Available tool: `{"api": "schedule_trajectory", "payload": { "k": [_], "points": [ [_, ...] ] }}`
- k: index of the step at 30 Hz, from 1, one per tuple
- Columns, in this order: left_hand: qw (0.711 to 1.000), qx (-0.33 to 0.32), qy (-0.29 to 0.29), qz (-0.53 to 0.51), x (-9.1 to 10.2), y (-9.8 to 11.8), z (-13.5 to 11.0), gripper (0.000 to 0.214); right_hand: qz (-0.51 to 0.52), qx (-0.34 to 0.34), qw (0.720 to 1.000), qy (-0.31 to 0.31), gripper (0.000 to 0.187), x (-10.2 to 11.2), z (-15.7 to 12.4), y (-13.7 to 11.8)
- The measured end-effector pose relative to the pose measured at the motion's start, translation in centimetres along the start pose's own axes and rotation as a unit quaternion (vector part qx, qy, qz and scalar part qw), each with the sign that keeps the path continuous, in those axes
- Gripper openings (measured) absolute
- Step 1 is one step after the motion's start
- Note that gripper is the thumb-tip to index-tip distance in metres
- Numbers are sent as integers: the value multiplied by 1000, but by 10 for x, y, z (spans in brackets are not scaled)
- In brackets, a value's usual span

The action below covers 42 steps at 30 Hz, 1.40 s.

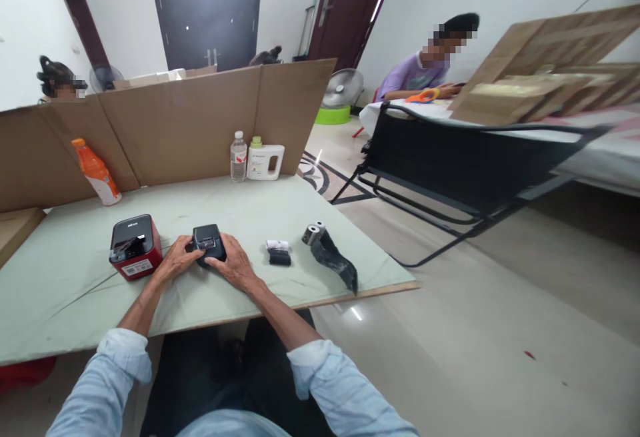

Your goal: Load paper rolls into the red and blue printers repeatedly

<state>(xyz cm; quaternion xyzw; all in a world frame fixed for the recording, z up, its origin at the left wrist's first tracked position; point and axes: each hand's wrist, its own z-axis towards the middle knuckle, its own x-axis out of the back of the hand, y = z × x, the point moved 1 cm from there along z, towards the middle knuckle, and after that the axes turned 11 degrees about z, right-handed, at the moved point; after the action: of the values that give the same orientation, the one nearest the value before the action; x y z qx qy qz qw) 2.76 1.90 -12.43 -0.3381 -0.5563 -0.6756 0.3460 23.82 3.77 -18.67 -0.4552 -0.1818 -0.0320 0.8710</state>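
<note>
Both of my hands are closed round a small black portable printer (209, 240) at the middle of the table's near side. My left hand (179, 258) grips its left side, with the thumb on the front part of its top. On the other side my right hand (235, 264) wraps the right edge, thumb at the near corner. To the left stands a red and black printer (135, 248) with a white label. Right of my hands lie a small white roll (277, 245) and a black roll (279, 258). Further right are paper rolls (311, 233) with a crumpled black strip (334, 260).
A cardboard panel (190, 127) edges the table's (75, 290) far side. Before it stand an orange bottle (97, 174), a clear bottle (239, 157) and a white jug (260, 161). A folding chair (450, 164) and a person (415, 74) at another table are to the right.
</note>
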Motion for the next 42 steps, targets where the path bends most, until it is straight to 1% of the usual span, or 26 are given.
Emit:
{"api": "schedule_trajectory", "payload": {
  "k": [4,8,9,11,14,20,22,25,30,38,42],
  "points": [
    [999,20,-18,22,0,1,2,41,0,-4,1000,0,80,1,0,-3],
    [1000,27,-8,-4,3,1,3,32,0,-9,1000,0,78,1,1,-5],
    [999,44,-7,-23,4,1,4,29,0,-9,1000,-1,78,1,1,-5],
    [992,99,-6,-72,3,0,9,23,0,-11,1000,-1,78,1,1,-5],
    [978,172,0,-122,0,-1,16,22,-2,-15,1000,-4,80,1,1,-4],
    [967,207,9,-150,-5,-2,24,16,1,-25,1000,-9,80,2,1,-3],
    [964,209,6,-163,-4,-2,25,21,1,-27,1000,-9,81,2,1,-4],
    [961,209,-5,-180,-1,-1,27,35,0,-30,999,-11,81,3,2,-6],
    [958,210,-37,-194,2,0,31,51,0,-32,999,-15,86,4,1,-10],
    [953,216,-71,-198,2,-6,36,58,-4,-46,999,-14,88,5,1,-6],
    [956,229,-78,-167,1,-6,40,56,-2,-56,998,-20,88,5,0,-2]
  ]
}}
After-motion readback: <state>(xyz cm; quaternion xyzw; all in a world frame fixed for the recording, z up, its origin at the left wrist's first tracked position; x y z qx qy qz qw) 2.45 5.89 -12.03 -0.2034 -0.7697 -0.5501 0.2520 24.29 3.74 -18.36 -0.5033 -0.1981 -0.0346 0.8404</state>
